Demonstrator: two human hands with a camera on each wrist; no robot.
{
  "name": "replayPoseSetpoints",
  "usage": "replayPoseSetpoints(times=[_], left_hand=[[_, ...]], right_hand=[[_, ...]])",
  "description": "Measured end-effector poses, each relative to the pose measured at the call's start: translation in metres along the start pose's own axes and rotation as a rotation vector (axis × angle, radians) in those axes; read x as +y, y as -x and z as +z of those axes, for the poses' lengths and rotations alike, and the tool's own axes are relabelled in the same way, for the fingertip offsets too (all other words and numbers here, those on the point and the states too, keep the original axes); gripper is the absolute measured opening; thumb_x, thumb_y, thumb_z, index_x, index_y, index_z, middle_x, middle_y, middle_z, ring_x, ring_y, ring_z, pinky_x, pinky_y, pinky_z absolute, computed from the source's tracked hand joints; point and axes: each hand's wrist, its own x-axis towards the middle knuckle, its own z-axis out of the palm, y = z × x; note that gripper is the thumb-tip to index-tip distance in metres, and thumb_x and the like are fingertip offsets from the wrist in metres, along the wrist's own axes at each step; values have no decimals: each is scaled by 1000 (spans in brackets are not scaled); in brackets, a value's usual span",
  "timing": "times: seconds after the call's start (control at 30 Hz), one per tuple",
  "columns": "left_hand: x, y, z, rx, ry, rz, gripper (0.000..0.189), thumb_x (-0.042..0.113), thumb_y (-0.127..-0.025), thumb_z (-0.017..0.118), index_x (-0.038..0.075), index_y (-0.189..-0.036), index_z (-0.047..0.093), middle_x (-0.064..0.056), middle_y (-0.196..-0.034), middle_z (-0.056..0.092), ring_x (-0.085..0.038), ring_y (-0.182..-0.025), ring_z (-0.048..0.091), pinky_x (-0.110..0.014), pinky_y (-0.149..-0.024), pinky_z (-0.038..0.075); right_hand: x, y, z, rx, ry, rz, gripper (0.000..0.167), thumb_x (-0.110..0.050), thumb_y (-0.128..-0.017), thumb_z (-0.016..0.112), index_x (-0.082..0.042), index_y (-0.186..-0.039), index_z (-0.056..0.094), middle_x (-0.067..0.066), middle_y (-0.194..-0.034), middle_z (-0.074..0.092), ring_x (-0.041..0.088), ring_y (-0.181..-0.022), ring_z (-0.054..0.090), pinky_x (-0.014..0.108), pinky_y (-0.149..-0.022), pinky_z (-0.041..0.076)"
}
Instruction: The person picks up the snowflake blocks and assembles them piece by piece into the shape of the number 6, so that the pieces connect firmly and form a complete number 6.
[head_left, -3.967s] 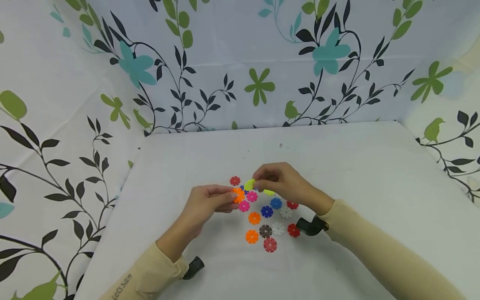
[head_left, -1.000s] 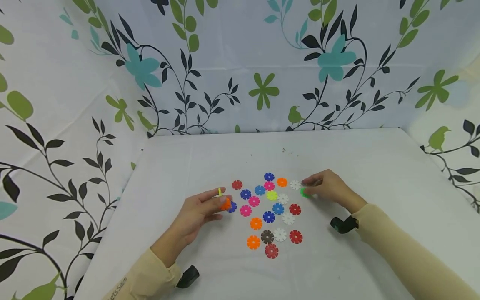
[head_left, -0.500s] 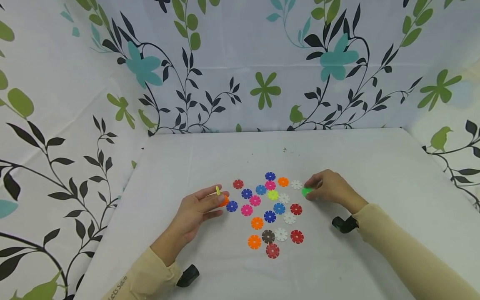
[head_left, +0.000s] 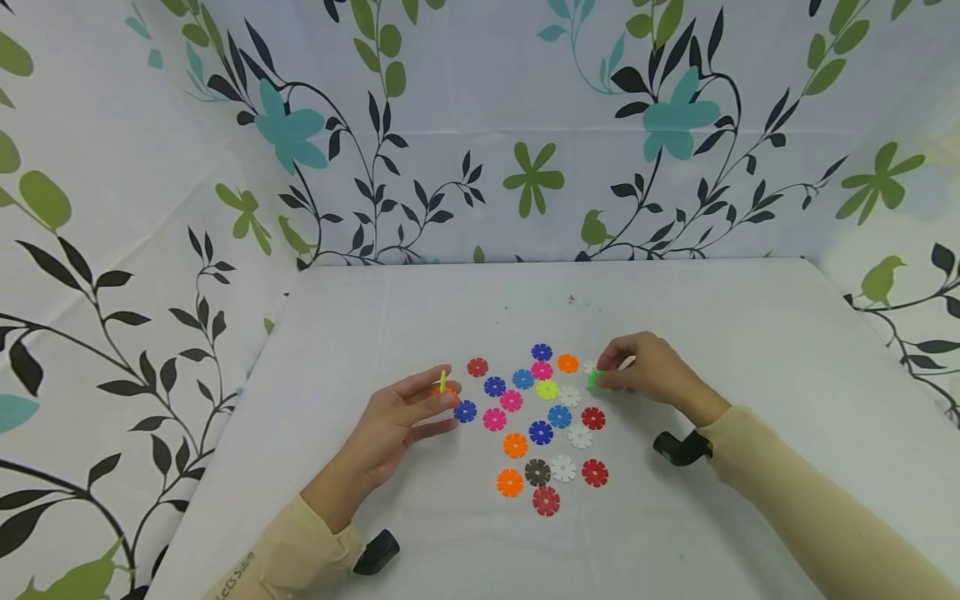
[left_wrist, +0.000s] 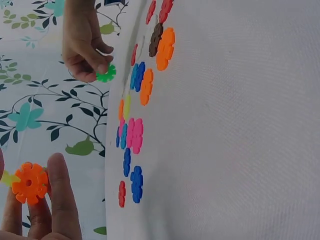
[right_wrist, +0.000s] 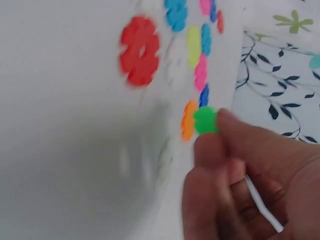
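Observation:
My left hand holds an orange notched disc between thumb and fingers, with a yellow notched disc slotted edge-on into it. On the right, my right hand pinches a green notched disc between thumb and fingertips, raised over the table. A white disc lies partly hidden behind those fingers. Closest to the left fingertips on the table is a dark blue disc, with a red disc farther back.
Several flat notched discs lie spread across the white table, among them a pink disc, a brown disc and a bright yellow disc. A leaf-patterned cloth hangs behind the table.
The yellow disc, earlier pinched in my right hand, now sits in the orange disc in my left. My right hand moved right, took the green disc, and has shifted slightly back left with it.

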Motion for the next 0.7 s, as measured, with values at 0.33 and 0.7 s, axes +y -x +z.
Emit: replayPoseSetpoints(times=[0.33,0.7], left_hand=[[-3,-2,14,96,-209,86,50,15,-86,82,19,-133,68,-7,-124,69,-25,-116,64,-41,-93,55],[-2,-1,26,188,-431,201,46,23,-80,88,19,-123,75,5,-117,71,-19,-116,58,-36,-87,55]], right_hand=[[-53,1,20,-121,-293,-162,17,-19,-91,78,-9,-104,78,5,-95,75,28,-87,73,37,-74,61],[-86,0,39,-133,-411,-265,16,-14,-93,75,-5,-106,73,10,-94,75,23,-85,75,39,-72,61]])
